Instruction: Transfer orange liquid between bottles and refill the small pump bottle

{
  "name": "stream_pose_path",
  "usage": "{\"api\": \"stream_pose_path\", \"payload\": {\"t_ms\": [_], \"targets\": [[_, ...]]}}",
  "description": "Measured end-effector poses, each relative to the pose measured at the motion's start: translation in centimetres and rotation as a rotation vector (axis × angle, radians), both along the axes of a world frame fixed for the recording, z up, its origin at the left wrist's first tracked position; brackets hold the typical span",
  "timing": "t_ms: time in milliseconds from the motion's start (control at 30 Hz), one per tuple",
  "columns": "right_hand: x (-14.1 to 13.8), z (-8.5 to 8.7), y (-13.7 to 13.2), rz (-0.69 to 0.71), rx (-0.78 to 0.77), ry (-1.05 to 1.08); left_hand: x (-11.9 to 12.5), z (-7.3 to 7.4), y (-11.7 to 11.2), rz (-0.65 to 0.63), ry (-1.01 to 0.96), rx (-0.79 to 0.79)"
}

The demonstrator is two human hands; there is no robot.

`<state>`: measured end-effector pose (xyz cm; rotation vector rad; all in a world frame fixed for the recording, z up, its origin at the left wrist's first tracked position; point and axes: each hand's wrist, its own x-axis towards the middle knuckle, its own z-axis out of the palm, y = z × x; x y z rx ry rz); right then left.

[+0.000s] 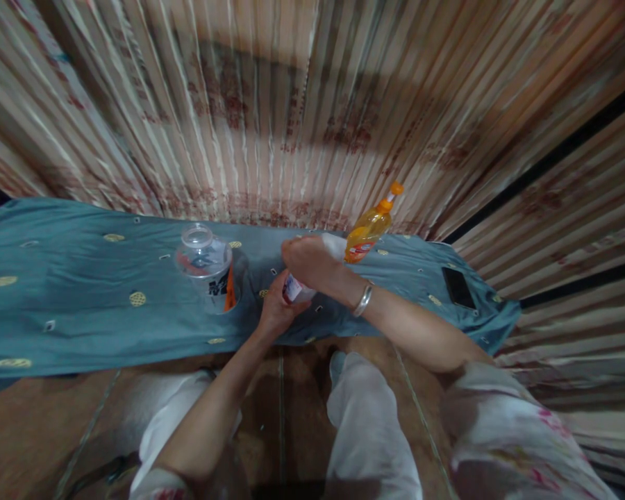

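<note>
My left hand wraps around a small bottle with a white, purple and reddish label, just above the cloth. My right hand, closed, lies over the bottle's upper end and hides it; a silver bangle is on that wrist. Just behind the right hand, a white item is partly covered, and its kind cannot be made out. An orange pump bottle of yellow-orange liquid stands beyond it, tilted in view. To the left is a clear plastic cup with black print, an orange patch and a domed lid.
A teal cloth with yellow pineapple prints covers the long, narrow table. Toward its right end lies a black phone. A pleated, patterned curtain hangs directly behind. My legs are below the front edge, over a brown tiled floor.
</note>
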<state>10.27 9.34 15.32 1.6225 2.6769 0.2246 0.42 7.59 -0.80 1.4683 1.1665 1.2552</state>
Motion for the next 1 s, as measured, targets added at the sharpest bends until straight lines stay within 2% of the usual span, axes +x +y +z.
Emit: {"api": "stream_pose_path", "payload": {"t_ms": [67, 133, 200, 333, 400, 467, 533, 633, 667, 833, 1000], "targets": [[0.5, -0.2, 1.3, 0.017, -0.041, 0.055, -0.2, -0.3, 0.0, -0.005, 0.038, 0.023], [1.2, -0.3, 3.1, 0.03, -0.116, 0.211, -0.3, -0.5, 0.0, -0.01, 0.05, 0.051], [2.1, -0.2, 5.2, 0.006, -0.33, 0.415, -0.4, -0.7, -0.1, -0.013, 0.046, 0.08], [4.1, 0.7, 8.4, -0.005, -0.504, 0.441, -0.4, -0.9, -0.1, -0.032, 0.015, 0.113], [5.3, 0.8, 8.8, -0.025, -0.689, 0.522, -0.3, -0.9, -0.2, -0.032, 0.006, 0.108], [6.5, 0.4, 8.5, -0.084, -0.88, 0.728, -0.3, -0.7, -0.2, -0.029, -0.009, 0.096], [7.4, -0.6, 7.5, -0.159, -0.961, 0.983, -0.3, -0.4, -0.2, -0.029, -0.033, 0.084], [7.6, -2.8, 5.6, -0.356, -0.931, 1.38, -0.1, -0.1, -0.2, -0.017, -0.05, 0.097], [7.4, -3.7, 5.0, -0.377, -0.904, 1.434, -0.1, 0.0, -0.2, -0.005, -0.049, 0.113], [5.5, -7.3, 2.9, -0.426, -0.859, 1.571, 0.0, -0.2, -0.1, 0.014, -0.073, 0.132], [3.8, -9.8, 1.7, -0.486, -0.849, 1.695, 0.2, -0.9, 0.1, 0.032, -0.126, 0.079]]}}
